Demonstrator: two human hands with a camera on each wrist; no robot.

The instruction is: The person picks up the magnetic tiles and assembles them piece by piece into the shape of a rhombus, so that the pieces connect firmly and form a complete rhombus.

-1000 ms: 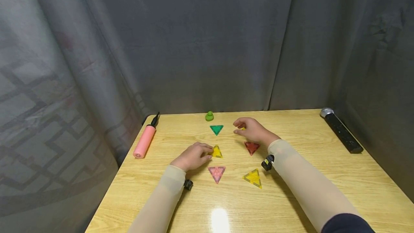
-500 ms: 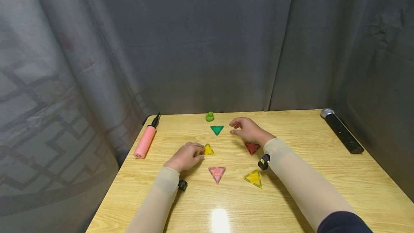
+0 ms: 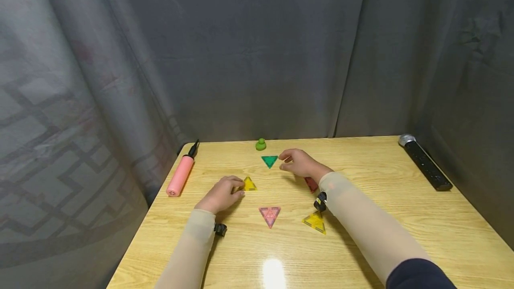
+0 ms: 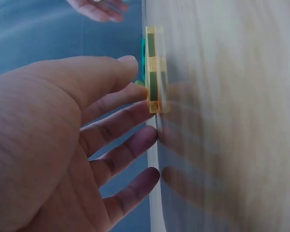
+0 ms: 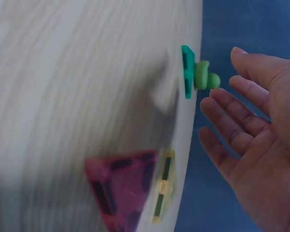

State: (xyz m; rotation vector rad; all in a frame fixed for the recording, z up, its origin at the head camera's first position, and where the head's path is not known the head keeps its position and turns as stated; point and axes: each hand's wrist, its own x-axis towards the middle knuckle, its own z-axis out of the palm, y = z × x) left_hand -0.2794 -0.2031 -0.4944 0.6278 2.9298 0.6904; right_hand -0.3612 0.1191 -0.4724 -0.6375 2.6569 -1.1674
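My left hand lies over the left middle of the table, fingertips on or at the left edge of a flat yellow triangular magnetic tile. In the left wrist view the fingers reach toward this tile and the thumb stands a little off it. My right hand hovers with loosely bent fingers just right of a green triangular tile, holding nothing. Below its wrist is a red tile, partly covered by the arm. The right wrist view also has another yellow tile, which the right hand hides from the head view.
A pink tile and a yellow tile lie nearer the front of the table. A green duck-like figure stands at the back edge. A pink hand pump lies left, a black microphone right. Curtains surround the table.
My left hand has slid leftward, and the yellow tile at its fingertips has gone left with it. My right hand has drifted left toward the green tile.
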